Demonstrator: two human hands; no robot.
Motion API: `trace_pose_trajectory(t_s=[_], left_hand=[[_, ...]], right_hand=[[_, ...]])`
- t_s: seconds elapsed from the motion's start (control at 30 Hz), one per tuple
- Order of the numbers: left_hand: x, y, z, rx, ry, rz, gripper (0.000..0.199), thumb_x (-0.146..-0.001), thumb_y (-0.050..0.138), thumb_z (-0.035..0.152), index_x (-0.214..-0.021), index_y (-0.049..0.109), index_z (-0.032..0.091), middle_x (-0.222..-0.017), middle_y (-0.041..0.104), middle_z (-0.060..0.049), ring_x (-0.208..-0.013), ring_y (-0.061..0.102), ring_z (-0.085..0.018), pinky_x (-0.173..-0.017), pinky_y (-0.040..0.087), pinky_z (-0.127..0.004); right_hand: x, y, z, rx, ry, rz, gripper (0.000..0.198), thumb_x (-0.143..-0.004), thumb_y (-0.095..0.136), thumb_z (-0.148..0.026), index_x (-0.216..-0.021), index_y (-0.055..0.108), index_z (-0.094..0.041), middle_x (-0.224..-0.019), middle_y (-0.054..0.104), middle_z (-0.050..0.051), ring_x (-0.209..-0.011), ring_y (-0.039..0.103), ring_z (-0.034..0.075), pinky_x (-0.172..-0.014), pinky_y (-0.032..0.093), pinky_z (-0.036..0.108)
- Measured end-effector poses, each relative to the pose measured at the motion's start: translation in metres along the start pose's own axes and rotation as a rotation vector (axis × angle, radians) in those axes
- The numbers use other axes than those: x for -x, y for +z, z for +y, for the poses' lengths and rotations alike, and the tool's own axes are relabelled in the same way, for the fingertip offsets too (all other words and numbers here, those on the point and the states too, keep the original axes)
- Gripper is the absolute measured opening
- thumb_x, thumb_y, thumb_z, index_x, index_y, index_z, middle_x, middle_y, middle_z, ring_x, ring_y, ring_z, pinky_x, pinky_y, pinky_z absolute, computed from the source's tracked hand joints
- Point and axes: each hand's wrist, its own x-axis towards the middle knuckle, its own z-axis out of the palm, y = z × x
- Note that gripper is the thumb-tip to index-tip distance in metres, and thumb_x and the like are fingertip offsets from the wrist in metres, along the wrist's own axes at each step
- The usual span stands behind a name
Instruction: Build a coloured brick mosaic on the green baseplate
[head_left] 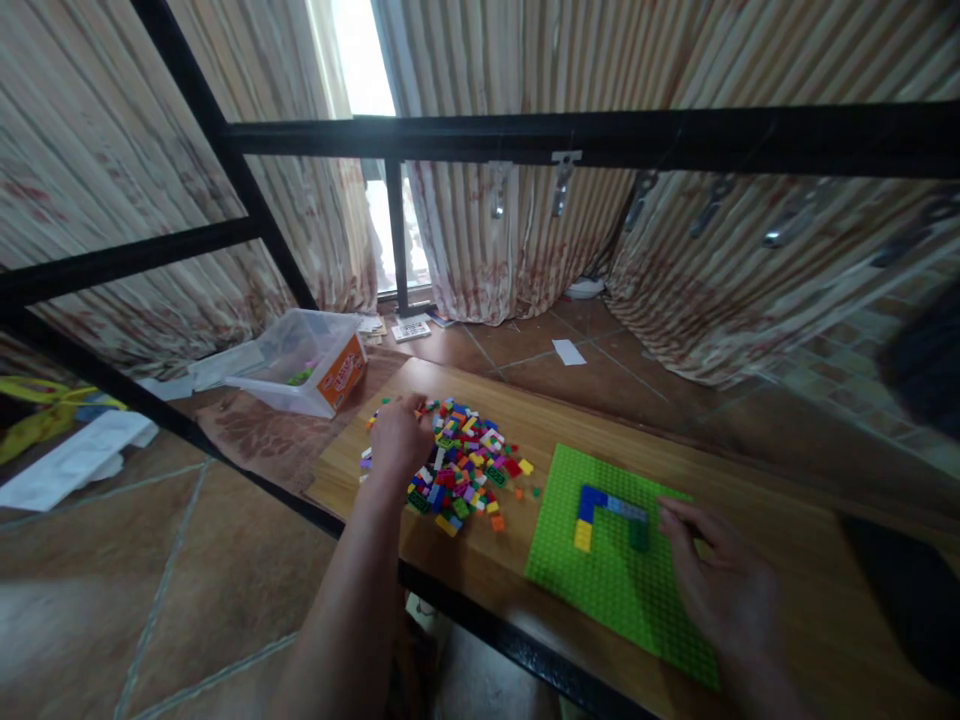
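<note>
Green studded plastic baseplate (600,580) lies at four o'clock from the pile of small multicoloured plastic bricks (466,462). Left hand (400,437) curls over the pile, right hand (716,568) pinches near the baseplate; whether they grip, I cannot tell. Picking lightly probably works best.

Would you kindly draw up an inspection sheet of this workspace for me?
Surface: wooden table.
Job's things: loose brick pile; green baseplate bearing a bent row of bricks.
Clutter: plastic bin and white sheet off the table; dark object at far right, unidentifiable.
Hands: left hand at the pile, right hand at the baseplate's right edge; grip on any brick unclear.
Cables: nothing seen.
Surroundings: black frame, curtains, tiled floor.
</note>
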Motion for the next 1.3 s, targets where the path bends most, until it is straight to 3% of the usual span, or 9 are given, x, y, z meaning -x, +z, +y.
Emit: trace_pose_trajectory(t_s=[0.17, 0.4, 0.5, 0.6, 0.77, 0.87, 0.93, 1.07, 1.3], left_hand=[[-0.014, 0.004, -0.026, -0.116, -0.049, -0.038, 0.039, -0.082, 0.048, 0.027, -0.113, 0.068, 0.016, -0.112, 0.068, -0.015, -0.106, 0.062, -0.028, -0.093, 0.047, -0.036], [-0.018, 0.005, -0.026, -0.118, -0.100, -0.115, 0.028, -0.078, 0.051, 0.024, -0.096, 0.071, 0.017, -0.101, 0.071, -0.013, -0.098, 0.064, -0.026, -0.084, 0.048, -0.033], [-0.016, -0.003, -0.025, -0.013, -0.110, -0.092, 0.026, -0.079, 0.052, 0.027, -0.093, 0.071, 0.016, -0.098, 0.071, -0.014, -0.094, 0.065, -0.027, -0.083, 0.048, -0.035], [-0.011, -0.009, -0.019, 0.244, -0.094, -0.125, 0.025, -0.077, 0.053, 0.029, -0.089, 0.068, 0.014, -0.087, 0.071, -0.010, -0.081, 0.065, -0.023, -0.074, 0.049, -0.033], [0.009, -0.005, 0.017, 0.827, -0.020, -0.400, 0.032, -0.071, 0.062, 0.043, -0.085, 0.064, 0.015, -0.075, 0.065, -0.002, -0.068, 0.060, -0.015, -0.066, 0.049, -0.026], [0.028, 0.004, 0.052, 0.939, 0.055, -0.642, 0.036, -0.068, 0.066, 0.048, -0.084, 0.064, 0.016, -0.073, 0.062, 0.001, -0.066, 0.057, -0.012, -0.064, 0.048, -0.025], [0.042, 0.012, 0.073, 0.977, 0.118, -0.806, 0.033, -0.068, 0.067, 0.046, -0.082, 0.063, 0.016, -0.074, 0.061, 0.000, -0.066, 0.057, -0.012, -0.064, 0.047, -0.024], [0.070, 0.029, 0.101, 1.064, 0.195, -1.093, 0.030, -0.070, 0.070, 0.041, -0.085, 0.062, 0.016, -0.075, 0.060, 0.001, -0.066, 0.056, -0.011, -0.063, 0.046, -0.024], [0.097, 0.051, 0.120, 1.067, 0.214, -1.159, 0.026, -0.071, 0.069, 0.039, -0.080, 0.059, 0.016, -0.067, 0.058, 0.003, -0.060, 0.054, -0.010, -0.058, 0.042, -0.023]], right_hand=[[-0.002, 0.004, -0.002, -0.016, -0.002, -0.017, 0.035, -0.087, 0.048, -0.051, -0.094, 0.069, -0.024, -0.099, 0.071, 0.006, -0.092, 0.066, 0.024, -0.087, 0.050, 0.039], [-0.002, 0.006, -0.007, -0.009, 0.002, -0.040, 0.036, -0.087, 0.047, -0.051, -0.095, 0.068, -0.023, -0.099, 0.070, 0.006, -0.092, 0.066, 0.024, -0.087, 0.050, 0.039], [-0.002, 0.003, -0.007, -0.021, -0.016, -0.036, 0.034, -0.088, 0.047, -0.049, -0.095, 0.068, -0.023, -0.098, 0.070, 0.007, -0.090, 0.065, 0.023, -0.086, 0.050, 0.039], [-0.002, 0.002, -0.006, -0.057, -0.025, -0.024, 0.032, -0.089, 0.047, -0.046, -0.094, 0.068, -0.023, -0.097, 0.070, 0.006, -0.089, 0.065, 0.022, -0.085, 0.050, 0.038], [-0.002, 0.001, -0.015, -0.149, -0.022, -0.009, 0.027, -0.090, 0.049, -0.042, -0.093, 0.068, -0.023, -0.095, 0.070, 0.005, -0.087, 0.065, 0.020, -0.084, 0.051, 0.038], [0.001, -0.002, -0.028, -0.244, -0.023, -0.064, 0.022, -0.089, 0.051, -0.037, -0.095, 0.068, -0.024, -0.095, 0.069, 0.005, -0.085, 0.064, 0.018, -0.081, 0.052, 0.037], [0.006, -0.006, -0.037, -0.331, -0.019, -0.193, 0.022, -0.087, 0.057, -0.034, -0.104, 0.066, -0.025, -0.102, 0.068, 0.004, -0.083, 0.064, 0.017, -0.081, 0.052, 0.035], [0.019, -0.013, -0.048, -0.448, -0.003, -0.510, 0.044, -0.078, 0.067, -0.026, -0.120, 0.058, -0.027, -0.103, 0.066, 0.002, -0.088, 0.062, 0.016, -0.083, 0.050, 0.033], [0.028, -0.026, -0.043, -0.406, 0.064, -0.576, 0.025, -0.079, 0.066, -0.020, -0.104, 0.065, -0.025, -0.091, 0.064, -0.001, -0.085, 0.059, 0.015, -0.079, 0.046, 0.029]])
